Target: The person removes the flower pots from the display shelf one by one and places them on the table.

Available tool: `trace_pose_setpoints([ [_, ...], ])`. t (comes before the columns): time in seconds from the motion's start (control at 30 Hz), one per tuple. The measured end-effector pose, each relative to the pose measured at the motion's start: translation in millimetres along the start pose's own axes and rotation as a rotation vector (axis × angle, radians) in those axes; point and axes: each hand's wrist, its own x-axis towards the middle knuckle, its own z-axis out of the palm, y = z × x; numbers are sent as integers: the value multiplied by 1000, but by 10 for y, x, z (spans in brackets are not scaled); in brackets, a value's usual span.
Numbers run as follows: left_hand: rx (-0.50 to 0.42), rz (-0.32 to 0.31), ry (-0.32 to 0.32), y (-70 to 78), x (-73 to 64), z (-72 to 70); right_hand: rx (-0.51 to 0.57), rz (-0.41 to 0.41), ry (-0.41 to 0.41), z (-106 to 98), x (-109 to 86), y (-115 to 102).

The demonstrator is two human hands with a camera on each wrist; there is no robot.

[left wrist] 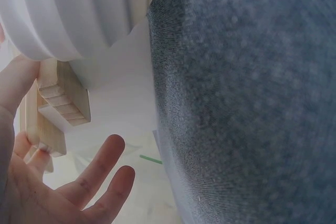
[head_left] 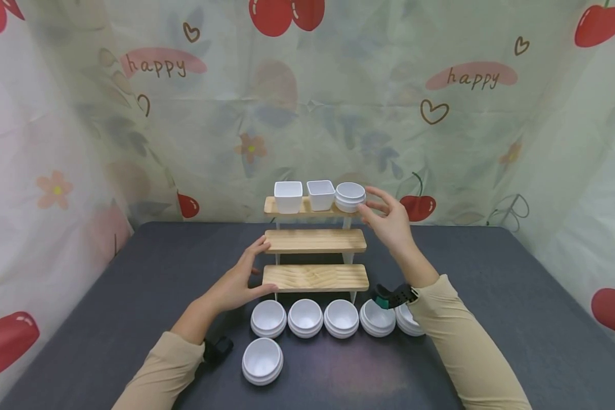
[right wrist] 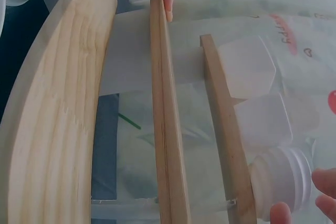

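A three-tier wooden stand with pale side supports stands on the dark cloth. On its top tier sit two square white bowls and, at the right end, a round white bowl with a ridged side. My right hand is at that round bowl's right side, thumb and fingers spread around it; in the right wrist view, fingertips stand right by its rim. My left hand rests against the stand's left end, fingers at the middle tier and thumb on the lowest; two other fingers stretch out free.
Several round white bowls line up before the stand, the rightmost partly hidden by my right sleeve. Another round bowl sits nearer, by my left wrist. A printed curtain hangs behind and along both sides of the table.
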Motion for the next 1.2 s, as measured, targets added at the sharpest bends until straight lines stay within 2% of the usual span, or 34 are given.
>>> trace_pose_setpoints([
  [0.53,0,9,4,-11,10,3,-1,53,-4,73,84,3],
  [1.2,-6,-9,-8,16,0,-9,-9,67,36,103,104,26],
])
